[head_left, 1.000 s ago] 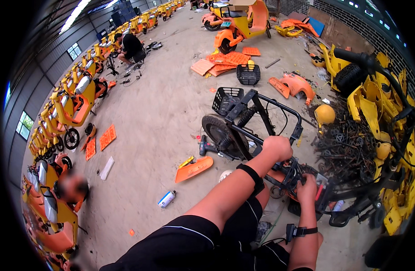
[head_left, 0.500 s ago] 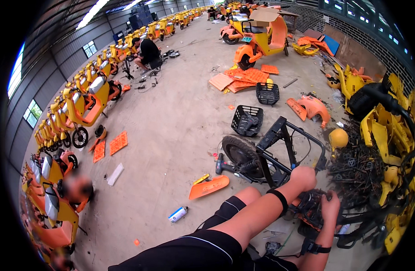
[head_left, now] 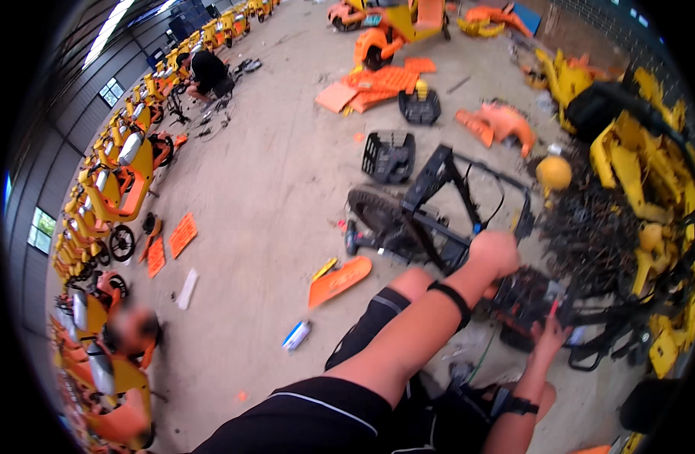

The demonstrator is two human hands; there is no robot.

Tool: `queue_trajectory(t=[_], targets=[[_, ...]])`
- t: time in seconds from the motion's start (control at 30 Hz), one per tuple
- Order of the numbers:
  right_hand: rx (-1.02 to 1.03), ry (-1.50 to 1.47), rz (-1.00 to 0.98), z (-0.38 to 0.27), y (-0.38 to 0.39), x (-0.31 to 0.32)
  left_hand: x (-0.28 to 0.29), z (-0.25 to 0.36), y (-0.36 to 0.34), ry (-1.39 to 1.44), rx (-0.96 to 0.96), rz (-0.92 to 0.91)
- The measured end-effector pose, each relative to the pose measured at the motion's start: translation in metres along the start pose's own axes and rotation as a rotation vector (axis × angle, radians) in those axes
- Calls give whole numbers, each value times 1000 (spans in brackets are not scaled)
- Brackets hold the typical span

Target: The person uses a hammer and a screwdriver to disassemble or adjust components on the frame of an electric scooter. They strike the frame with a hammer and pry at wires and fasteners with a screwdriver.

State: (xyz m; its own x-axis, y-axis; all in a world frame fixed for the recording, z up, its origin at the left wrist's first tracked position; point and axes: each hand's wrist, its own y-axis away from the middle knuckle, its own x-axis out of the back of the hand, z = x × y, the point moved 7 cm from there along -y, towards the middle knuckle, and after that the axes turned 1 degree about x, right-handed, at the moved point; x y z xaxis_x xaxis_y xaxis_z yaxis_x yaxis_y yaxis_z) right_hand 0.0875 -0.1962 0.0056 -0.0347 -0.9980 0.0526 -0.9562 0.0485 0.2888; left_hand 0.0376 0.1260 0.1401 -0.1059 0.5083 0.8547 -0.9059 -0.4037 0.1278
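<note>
My left hand [head_left: 493, 253] is closed in a fist beside the black scooter frame [head_left: 431, 181]. Whatever it grips is hidden under the fingers. A dark, blurred mechanical part [head_left: 525, 299] sits just below that fist, between my two hands. At the near edge of this part is my right hand [head_left: 548, 337], its fingers pinched on a thin red stick-like piece [head_left: 553, 309] too smeared to name. The scooter frame lies on the floor with its rear wheel [head_left: 378, 212] attached. Close to the wheel is a cordless drill [head_left: 353, 238].
A heap of dark metal parts [head_left: 590, 234] and yellow body panels [head_left: 643, 166] rises at my right. An orange panel [head_left: 340, 281] and a spray can [head_left: 296, 335] lie left of my knees. Black baskets [head_left: 389, 157] stand farther off. Yellow scooters [head_left: 124, 181] line the left; a person [head_left: 207, 72] crouches there.
The whole view has shifted, so the scene sits higher and further left. My right hand has drawn back from the dark part, and a thin red piece now shows at its fingers.
</note>
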Motion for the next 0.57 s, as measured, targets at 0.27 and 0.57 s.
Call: queue_trajectory(t=[0.27, 0.57], targets=[[-94, -128, 45, 33, -7, 24, 6, 4, 7, 1, 65, 68], [23, -158, 175, 32, -35, 45, 3, 11, 9, -68, 126, 37]])
